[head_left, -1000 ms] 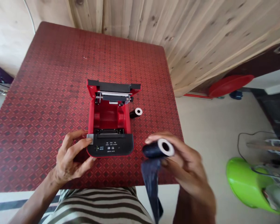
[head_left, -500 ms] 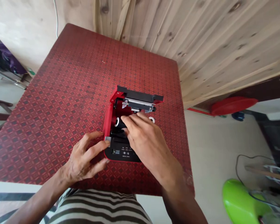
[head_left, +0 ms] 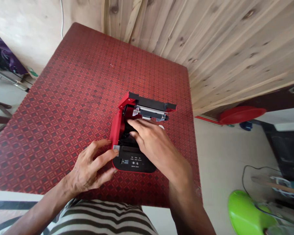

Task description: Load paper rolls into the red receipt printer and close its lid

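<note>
A red and black receipt printer [head_left: 137, 168] sits on the table with its lid [head_left: 152, 101] raised. My left hand [head_left: 89, 164] grips its near left corner, one fingertip on the grey latch [head_left: 116, 150] and the others along the side and front. My right hand [head_left: 152, 138] reaches into the compartment, fingers bent over a dark roll that is mostly hidden beneath them. One white end of the roll [head_left: 161, 127] shows past the far side of the hand.
The table [head_left: 71, 107] has a red patterned cover. A wood-plank wall [head_left: 210, 39] rises behind its far edge. To the right on the floor are a green plastic object [head_left: 245, 212], a dark cable [head_left: 243, 176] and a red round object [head_left: 242, 114].
My right hand has gone slightly deeper into the printer with the roll, whose left white end no longer shows. My left hand keeps its hold. The view has shifted slightly.
</note>
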Tool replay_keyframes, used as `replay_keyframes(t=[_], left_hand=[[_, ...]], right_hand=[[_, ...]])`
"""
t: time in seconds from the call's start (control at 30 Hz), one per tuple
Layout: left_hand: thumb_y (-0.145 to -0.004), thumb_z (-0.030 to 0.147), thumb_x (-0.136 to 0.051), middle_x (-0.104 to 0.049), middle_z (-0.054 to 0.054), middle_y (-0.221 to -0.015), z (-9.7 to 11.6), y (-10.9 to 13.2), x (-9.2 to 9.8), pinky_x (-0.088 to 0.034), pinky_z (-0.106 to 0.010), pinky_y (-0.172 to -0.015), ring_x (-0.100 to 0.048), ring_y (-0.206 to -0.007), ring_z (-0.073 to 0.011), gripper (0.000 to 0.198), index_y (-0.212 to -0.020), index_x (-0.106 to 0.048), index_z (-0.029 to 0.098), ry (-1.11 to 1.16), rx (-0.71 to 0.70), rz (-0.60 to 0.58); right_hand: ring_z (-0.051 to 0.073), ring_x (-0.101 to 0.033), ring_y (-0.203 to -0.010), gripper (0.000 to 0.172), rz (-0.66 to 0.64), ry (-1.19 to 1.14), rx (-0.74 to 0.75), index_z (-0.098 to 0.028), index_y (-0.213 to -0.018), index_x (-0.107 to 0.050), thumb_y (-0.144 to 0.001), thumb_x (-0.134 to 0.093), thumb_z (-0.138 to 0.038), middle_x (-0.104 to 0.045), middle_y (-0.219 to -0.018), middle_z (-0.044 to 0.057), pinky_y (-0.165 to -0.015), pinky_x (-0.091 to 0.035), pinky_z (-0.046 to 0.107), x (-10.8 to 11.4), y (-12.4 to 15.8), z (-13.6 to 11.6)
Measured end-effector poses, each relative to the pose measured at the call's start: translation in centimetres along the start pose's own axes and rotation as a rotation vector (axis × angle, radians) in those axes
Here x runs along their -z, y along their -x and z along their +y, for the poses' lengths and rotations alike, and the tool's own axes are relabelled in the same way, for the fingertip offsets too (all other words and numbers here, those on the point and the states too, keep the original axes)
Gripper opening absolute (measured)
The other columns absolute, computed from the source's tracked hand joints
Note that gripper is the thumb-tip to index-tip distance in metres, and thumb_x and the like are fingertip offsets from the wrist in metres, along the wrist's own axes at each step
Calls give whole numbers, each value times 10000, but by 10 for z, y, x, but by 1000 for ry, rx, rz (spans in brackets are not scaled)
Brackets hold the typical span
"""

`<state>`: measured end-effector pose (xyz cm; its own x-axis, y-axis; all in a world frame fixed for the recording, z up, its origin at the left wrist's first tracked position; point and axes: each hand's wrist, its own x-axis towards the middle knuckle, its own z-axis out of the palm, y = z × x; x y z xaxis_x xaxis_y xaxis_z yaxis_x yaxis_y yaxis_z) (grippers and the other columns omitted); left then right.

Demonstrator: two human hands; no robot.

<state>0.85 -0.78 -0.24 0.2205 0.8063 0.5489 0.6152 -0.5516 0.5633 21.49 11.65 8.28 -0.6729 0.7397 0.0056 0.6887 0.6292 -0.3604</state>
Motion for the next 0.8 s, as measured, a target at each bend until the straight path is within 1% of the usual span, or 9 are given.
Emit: replay_keyframes(t=[0.1,0.17,0.23,0.33,0.43,0.5,0.6,0.7,0.8], left_hand=[[-985,275,-684,-654,-171,-1307,0,-2,0,-664,-342,-880,-691,-1154,-241,436,-1400,-582,186,1,9,3],[-989,287,-680,-666,-158,-1299,0,-3,0,-666,-339,-871,-699,-1140,-234,447,-1416,-575,209,0,10,11],[-982,292,-695,-671,-152,-1299,0,-3,1,-664,-332,-869,-703,-1136,-230,466,-1424,-569,217,10,14,13],[-989,333,-692,-668,-144,-1288,4,-3,6,-655,-329,-885,-703,-1130,-223,460,-1416,-574,209,54,40,11],[-1001,400,-670,-676,-135,-1264,9,-13,19,-642,-394,-943,-693,-1153,-251,521,-1470,-550,209,133,103,33],[-992,426,-674,-675,-133,-1296,11,-34,32,-623,-465,-985,-668,-1201,-285,583,-1519,-522,229,153,130,90],[-945,427,-746,-620,-124,-1427,7,-84,48,-552,-534,-1121,-610,-1315,-316,686,-1554,-496,231,-17,31,150],[-1018,458,-665,-570,-165,-1496,-5,-132,49,-489,-511,-1200,-515,-1431,-311,686,-1574,-440,125,-192,-49,94],[-1062,543,-557,-618,-184,-1450,-18,-153,38,-531,-500,-1151,-596,-1361,-293,704,-1581,-399,93,-126,-79,-35]], right_hand=[[211,-730,-1231,461,66,-194,83,-236,-1382,-674,-1035,-455,-25,-775,-1329,69,-1089,-584,414,15,18,-6],[194,-718,-1258,452,32,-325,118,-287,-1432,-642,-1060,-479,-88,-766,-1357,36,-1119,-577,405,23,30,-10],[215,-709,-1259,406,-1,-390,120,-285,-1446,-625,-1057,-576,-177,-764,-1354,41,-1134,-569,431,25,38,-13],[217,-710,-1143,290,80,-385,117,-230,-1317,-685,-1034,-647,-179,-786,-1208,56,-1085,-581,433,15,44,-15],[178,-687,-986,185,219,-387,148,-180,-1143,-737,-1031,-618,-91,-769,-1036,53,-944,-607,348,2,46,-15],[169,-672,-949,159,304,-369,161,-153,-1082,-758,-1018,-637,-74,-758,-1001,65,-880,-604,315,-3,48,-16],[180,-650,-901,179,399,-247,147,-162,-1061,-792,-997,-658,-61,-747,-959,68,-823,-600,321,-7,52,-21],[188,-623,-839,208,419,-132,125,-189,-1106,-799,-1003,-654,-81,-743,-915,58,-761,-594,336,-8,58,-25],[195,-638,-844,208,409,-97,122,-184,-1144,-784,-1015,-644,-99,-767,-930,59,-768,-597,360,-10,64,-27]])
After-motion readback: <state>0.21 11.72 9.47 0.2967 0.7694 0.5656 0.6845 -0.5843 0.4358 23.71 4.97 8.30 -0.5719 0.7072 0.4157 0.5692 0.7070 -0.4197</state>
